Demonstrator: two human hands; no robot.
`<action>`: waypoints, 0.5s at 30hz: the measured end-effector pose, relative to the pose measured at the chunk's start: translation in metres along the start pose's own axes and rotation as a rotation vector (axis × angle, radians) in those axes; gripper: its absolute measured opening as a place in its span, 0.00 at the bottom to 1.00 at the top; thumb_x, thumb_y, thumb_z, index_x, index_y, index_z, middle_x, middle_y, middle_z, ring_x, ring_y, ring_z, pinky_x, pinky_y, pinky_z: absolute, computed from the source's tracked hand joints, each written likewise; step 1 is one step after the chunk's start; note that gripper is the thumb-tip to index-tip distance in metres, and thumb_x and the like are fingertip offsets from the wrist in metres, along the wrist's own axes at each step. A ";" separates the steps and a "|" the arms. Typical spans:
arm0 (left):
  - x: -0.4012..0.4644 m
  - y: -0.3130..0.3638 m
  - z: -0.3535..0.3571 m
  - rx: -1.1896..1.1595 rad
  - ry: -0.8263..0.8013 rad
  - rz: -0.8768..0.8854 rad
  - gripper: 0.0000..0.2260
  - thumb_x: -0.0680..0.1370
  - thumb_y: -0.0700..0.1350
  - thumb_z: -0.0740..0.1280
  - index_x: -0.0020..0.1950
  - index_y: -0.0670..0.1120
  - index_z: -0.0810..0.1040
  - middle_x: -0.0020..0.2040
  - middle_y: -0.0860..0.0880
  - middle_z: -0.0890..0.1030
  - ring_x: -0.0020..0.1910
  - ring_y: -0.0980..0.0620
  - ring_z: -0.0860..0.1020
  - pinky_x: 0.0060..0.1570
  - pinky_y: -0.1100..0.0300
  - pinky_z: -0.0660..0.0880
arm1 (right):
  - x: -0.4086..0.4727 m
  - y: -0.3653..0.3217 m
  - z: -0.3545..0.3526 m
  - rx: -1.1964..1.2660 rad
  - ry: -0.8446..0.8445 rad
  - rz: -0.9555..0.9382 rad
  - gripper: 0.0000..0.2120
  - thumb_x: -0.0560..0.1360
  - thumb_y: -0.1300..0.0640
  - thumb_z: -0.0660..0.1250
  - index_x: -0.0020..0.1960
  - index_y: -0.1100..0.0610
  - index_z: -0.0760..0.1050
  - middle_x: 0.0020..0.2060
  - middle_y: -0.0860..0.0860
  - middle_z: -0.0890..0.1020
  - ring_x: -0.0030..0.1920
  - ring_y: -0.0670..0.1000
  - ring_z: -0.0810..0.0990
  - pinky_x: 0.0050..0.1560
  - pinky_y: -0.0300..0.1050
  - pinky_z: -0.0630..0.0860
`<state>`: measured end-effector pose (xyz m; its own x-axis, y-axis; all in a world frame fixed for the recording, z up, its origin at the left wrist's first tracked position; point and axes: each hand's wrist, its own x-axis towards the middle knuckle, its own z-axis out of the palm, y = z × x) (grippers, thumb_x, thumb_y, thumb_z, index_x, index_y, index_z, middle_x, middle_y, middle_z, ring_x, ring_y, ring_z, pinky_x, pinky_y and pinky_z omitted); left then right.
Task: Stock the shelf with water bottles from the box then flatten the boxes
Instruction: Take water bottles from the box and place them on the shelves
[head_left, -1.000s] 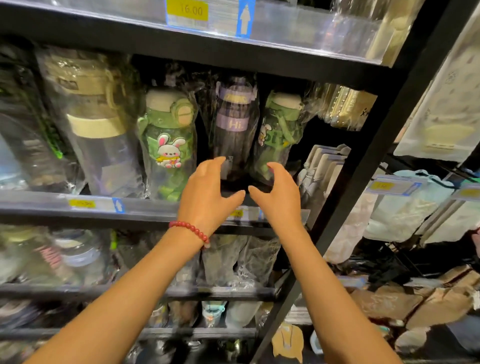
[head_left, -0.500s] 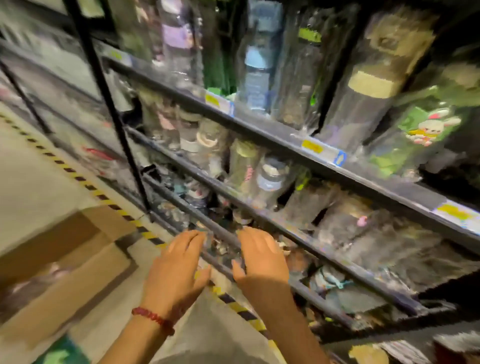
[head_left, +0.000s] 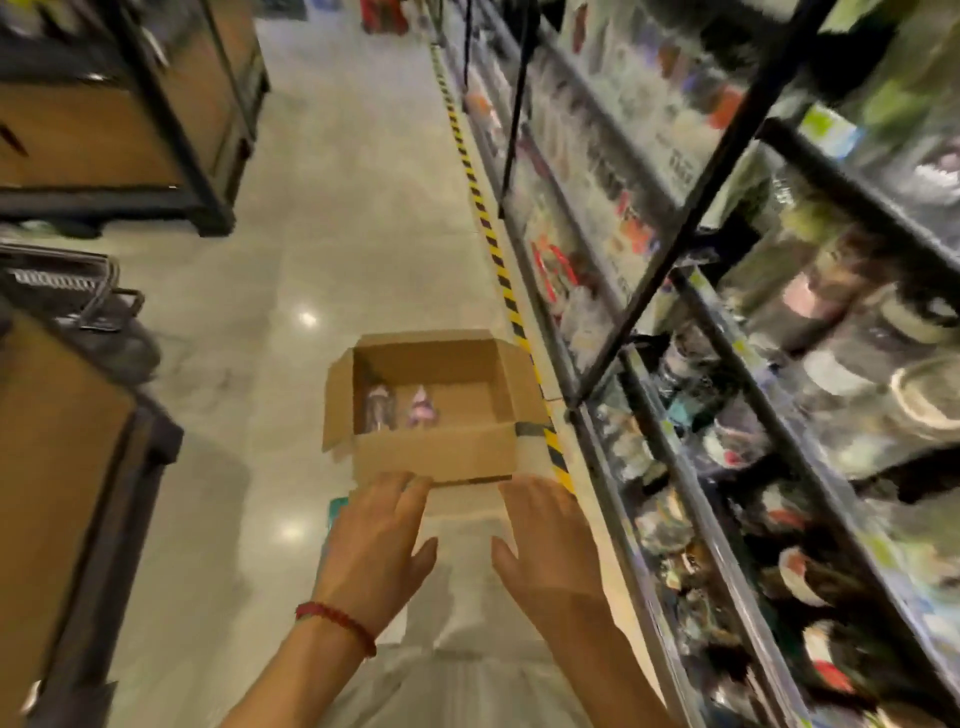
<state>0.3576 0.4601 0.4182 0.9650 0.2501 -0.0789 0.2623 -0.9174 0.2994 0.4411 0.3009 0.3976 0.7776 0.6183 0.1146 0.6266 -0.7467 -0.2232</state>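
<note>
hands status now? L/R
Left hand: open, fingers straight, holding nothing, near the open brown cardboard box.
Right hand: open, holding nothing.

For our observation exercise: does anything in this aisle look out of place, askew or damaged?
Nothing looks damaged or spilled. The open cardboard box sits on the floor beside the shelf, partly over the striped floor tape, with two bottles left inside.

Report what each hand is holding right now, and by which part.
Nothing is held. The left hand and right hand are both open, fingers spread, reaching toward the open cardboard box on the floor.
</note>
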 end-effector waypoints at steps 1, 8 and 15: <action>0.002 -0.011 0.002 0.009 0.000 -0.058 0.27 0.55 0.49 0.81 0.51 0.46 0.79 0.47 0.48 0.81 0.44 0.47 0.81 0.41 0.57 0.80 | 0.011 -0.002 0.006 0.013 -0.028 -0.030 0.30 0.56 0.50 0.79 0.56 0.54 0.75 0.51 0.51 0.82 0.51 0.56 0.82 0.48 0.50 0.81; 0.053 -0.048 0.002 0.003 0.030 -0.315 0.25 0.72 0.53 0.70 0.68 0.49 0.70 0.65 0.49 0.74 0.63 0.48 0.72 0.62 0.56 0.71 | 0.093 -0.011 0.042 0.092 -0.194 -0.149 0.24 0.62 0.53 0.76 0.57 0.52 0.76 0.50 0.49 0.81 0.52 0.55 0.80 0.48 0.50 0.80; 0.180 -0.090 0.015 0.009 -0.109 -0.403 0.27 0.53 0.51 0.81 0.50 0.47 0.81 0.44 0.49 0.82 0.39 0.48 0.81 0.36 0.58 0.79 | 0.226 0.024 0.083 0.118 -0.279 -0.159 0.24 0.55 0.55 0.79 0.48 0.52 0.76 0.45 0.48 0.81 0.46 0.54 0.82 0.38 0.49 0.80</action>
<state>0.5080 0.5835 0.3626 0.7795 0.5560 -0.2886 0.6186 -0.7556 0.2154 0.6275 0.4429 0.3375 0.6162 0.7800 -0.1090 0.7155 -0.6123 -0.3365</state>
